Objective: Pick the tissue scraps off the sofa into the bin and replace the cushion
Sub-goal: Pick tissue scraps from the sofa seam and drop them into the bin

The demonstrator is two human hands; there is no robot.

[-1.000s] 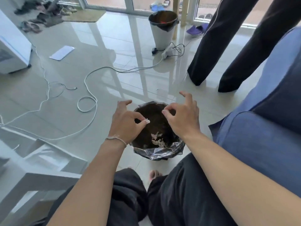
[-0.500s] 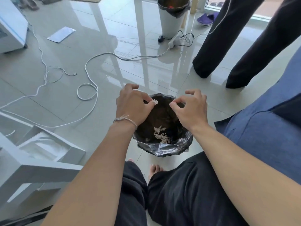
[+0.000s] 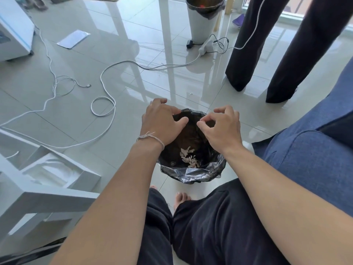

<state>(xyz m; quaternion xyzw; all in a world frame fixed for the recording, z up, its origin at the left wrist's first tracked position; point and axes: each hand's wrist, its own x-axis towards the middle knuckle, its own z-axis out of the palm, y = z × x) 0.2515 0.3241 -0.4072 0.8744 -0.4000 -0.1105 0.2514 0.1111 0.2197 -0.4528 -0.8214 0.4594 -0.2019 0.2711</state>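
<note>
A small bin with a black liner [image 3: 191,174] stands on the floor between my feet and hands. Several white tissue scraps [image 3: 188,157] lie inside it. My left hand [image 3: 162,124] hovers over the bin's left rim, its thumb apart from the fingers and nothing visible in it. Over the right rim, my right hand [image 3: 221,127] pinches a tiny tissue scrap [image 3: 202,122] between thumb and forefinger. The blue sofa [image 3: 313,153] is at my right. One small white scrap [image 3: 190,94] lies on the tiles beyond the bin.
A person's dark-trousered legs [image 3: 267,54] stand at the back right. A white bin [image 3: 202,22], a power strip [image 3: 205,47] and white cables [image 3: 104,109] lie across the floor. A white table [image 3: 38,190] is at my left, a sheet of paper [image 3: 73,38] further back.
The white scrap pinched at my left fingertips is gone from them and that hand has loosened. My right hand now pinches a small white bit. The view has tipped downward.
</note>
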